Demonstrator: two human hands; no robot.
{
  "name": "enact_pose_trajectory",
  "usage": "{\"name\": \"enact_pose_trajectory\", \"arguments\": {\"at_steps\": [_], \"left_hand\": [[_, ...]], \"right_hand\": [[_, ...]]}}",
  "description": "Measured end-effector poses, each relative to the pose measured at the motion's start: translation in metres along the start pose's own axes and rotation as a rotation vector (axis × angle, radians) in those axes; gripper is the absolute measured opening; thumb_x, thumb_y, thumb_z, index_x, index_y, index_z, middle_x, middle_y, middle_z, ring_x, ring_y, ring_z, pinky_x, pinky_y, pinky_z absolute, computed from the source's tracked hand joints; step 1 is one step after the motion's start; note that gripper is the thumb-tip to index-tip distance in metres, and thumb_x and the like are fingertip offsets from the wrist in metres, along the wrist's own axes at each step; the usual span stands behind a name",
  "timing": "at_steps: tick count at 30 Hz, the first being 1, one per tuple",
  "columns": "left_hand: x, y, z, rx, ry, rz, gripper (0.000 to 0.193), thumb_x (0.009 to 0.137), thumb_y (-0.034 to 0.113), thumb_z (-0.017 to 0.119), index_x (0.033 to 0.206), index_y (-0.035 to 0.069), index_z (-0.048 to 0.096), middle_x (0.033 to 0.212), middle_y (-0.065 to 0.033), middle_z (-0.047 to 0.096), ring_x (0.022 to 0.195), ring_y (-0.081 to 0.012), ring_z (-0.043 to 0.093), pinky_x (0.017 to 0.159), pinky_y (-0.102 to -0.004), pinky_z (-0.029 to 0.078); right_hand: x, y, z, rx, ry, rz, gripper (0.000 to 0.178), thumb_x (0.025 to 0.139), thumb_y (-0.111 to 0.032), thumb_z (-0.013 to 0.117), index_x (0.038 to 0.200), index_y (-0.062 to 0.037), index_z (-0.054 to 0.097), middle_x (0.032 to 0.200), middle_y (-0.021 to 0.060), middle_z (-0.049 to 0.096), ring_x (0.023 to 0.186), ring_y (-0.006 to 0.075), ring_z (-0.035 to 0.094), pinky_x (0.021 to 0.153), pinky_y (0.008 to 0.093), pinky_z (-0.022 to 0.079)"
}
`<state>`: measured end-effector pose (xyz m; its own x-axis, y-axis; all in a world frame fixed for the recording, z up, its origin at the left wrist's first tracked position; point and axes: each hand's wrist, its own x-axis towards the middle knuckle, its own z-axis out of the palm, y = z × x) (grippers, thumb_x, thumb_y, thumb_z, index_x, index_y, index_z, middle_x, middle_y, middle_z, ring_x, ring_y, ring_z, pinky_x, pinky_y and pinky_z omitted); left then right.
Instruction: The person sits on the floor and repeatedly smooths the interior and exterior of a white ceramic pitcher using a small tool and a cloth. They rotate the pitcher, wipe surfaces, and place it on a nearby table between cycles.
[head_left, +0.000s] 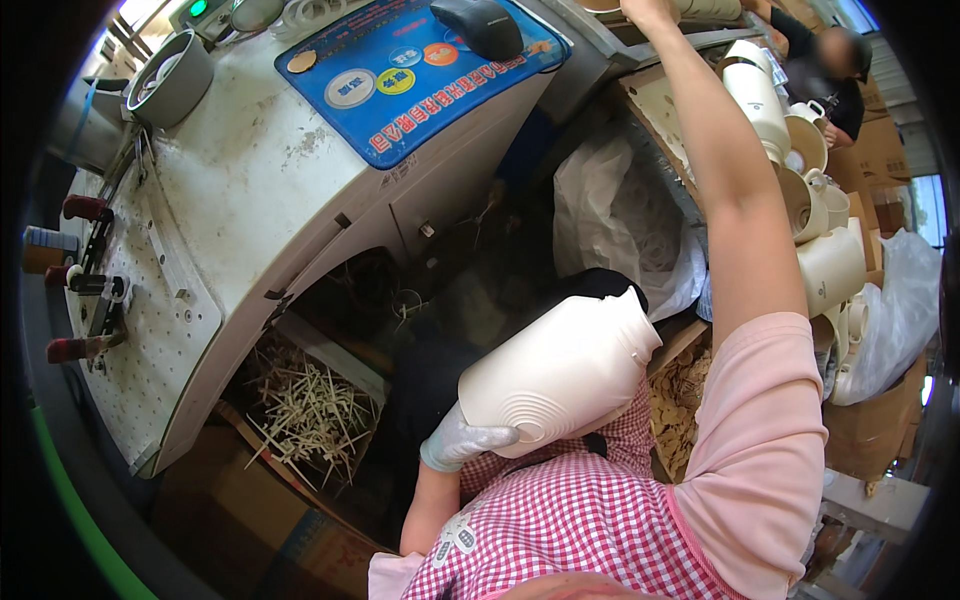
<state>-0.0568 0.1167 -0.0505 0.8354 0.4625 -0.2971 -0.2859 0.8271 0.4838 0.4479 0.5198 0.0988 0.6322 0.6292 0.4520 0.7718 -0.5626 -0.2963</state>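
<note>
A cream plastic jug-shaped shell point(560, 375) lies tilted across my lap, its notched rim toward the upper right and curved ridges on its lower side. My left hand point(470, 438), in a pale grey glove, grips its lower left end with the thumb over the ridges. My right arm stretches far forward and to the right. At the top edge of the picture, my right hand point(650, 12) is nearest to cream round pieces point(708, 8); its fingers are cut off, so what they touch is hidden.
A white worktable point(270, 130) at left carries a blue mat point(430, 85), a black mouse point(480, 28) and red-handled clamps point(85, 208). Below are a box of thin cream scraps point(310, 410) and a clear plastic bag point(640, 220). More cream shells point(832, 270) and a co-worker point(825, 75) are at right.
</note>
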Motion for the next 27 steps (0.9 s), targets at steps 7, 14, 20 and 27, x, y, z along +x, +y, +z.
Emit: {"name": "enact_pose_trajectory", "arguments": {"at_steps": [7,14,20,27], "left_hand": [[0.004,0.005,0.008,0.014,0.007,0.019,0.09,0.076,0.02,0.089,0.151,-0.005,0.044,0.143,-0.0133,0.059,0.131,-0.0247,0.055,0.113,-0.0394,0.042],[0.001,-0.011,0.003,0.119,0.16,0.052,0.094,0.072,0.025,0.091,0.148,-0.008,0.046,0.141,-0.0178,0.06,0.127,-0.0289,0.059,0.109,-0.0428,0.048],[-0.002,-0.021,-0.002,0.173,0.241,0.24,0.083,0.08,0.015,0.081,0.149,-0.008,0.042,0.139,-0.0173,0.059,0.122,-0.0301,0.062,0.105,-0.0437,0.051],[-0.019,-0.056,0.07,-0.074,0.356,0.318,0.058,0.098,0.019,0.069,0.146,-0.003,0.047,0.138,-0.0149,0.062,0.125,-0.0239,0.063,0.105,-0.0395,0.055]], "right_hand": [[0.017,-0.02,0.041,-0.379,-0.195,0.254,0.054,0.109,-0.034,0.037,0.137,0.0065,0.059,0.135,0.0288,0.064,0.123,0.0442,0.065,0.105,0.051,0.051],[-0.085,-0.007,-0.094,-0.01,-0.222,-0.464,0.069,0.09,-0.062,0.064,0.122,-0.0007,0.07,0.099,0.0228,0.076,0.093,0.036,0.075,0.083,0.0444,0.058],[-0.302,0.193,-0.264,0.566,-1.346,-0.296,0.027,0.108,-0.023,0.055,0.113,-0.0009,0.068,0.097,0.0109,0.076,0.067,0.0112,0.071,0.056,0.0239,0.057],[-0.515,0.445,-0.206,-0.1,-0.878,0.117,0.023,0.099,-0.013,0.068,0.116,0.001,0.07,0.106,0.0168,0.074,0.097,0.0321,0.071,0.084,0.0416,0.057]]}}
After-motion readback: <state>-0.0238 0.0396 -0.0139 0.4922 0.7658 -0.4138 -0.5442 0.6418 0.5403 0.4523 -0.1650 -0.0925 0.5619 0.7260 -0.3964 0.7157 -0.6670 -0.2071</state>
